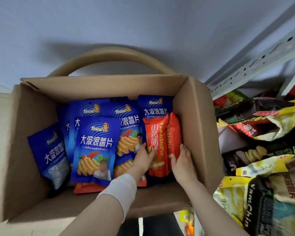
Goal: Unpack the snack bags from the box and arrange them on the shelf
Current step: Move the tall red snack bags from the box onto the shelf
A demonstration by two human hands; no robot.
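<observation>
Both hands are down inside the open brown cardboard box (194, 125), closing on the two slim, glossy red snack bags (156, 133) that sit against the box's right wall. The left hand (142, 159) has its thumb on the face of the nearer-centre bag, and its fingers seem to tuck behind that bag's left edge. The right hand (182, 162) has its thumb on the front of the other bag and its fingers curled round the edge next to the box wall. Between them the hands pinch the pair from both sides.

The bags' long axis runs from the box's near wall toward its far wall, with the sealed tops toward the far wall and the printed faces toward the camera. How steeply they lean I cannot tell.

The slick foil is the main risk — with two bags held as one, either could slip out on the lift. A hard squeeze would probably crush the crisps. The blue glossy snack bags (95, 147) crowd the middle and left of the box, and one lies against the left hand, so it might be dragged up too. To the right of the box, the white perforated metal shelf (255, 65) already holds a loose heap of yellow and dark packets (262, 150) — new bags set carelessly there could slide off.
</observation>
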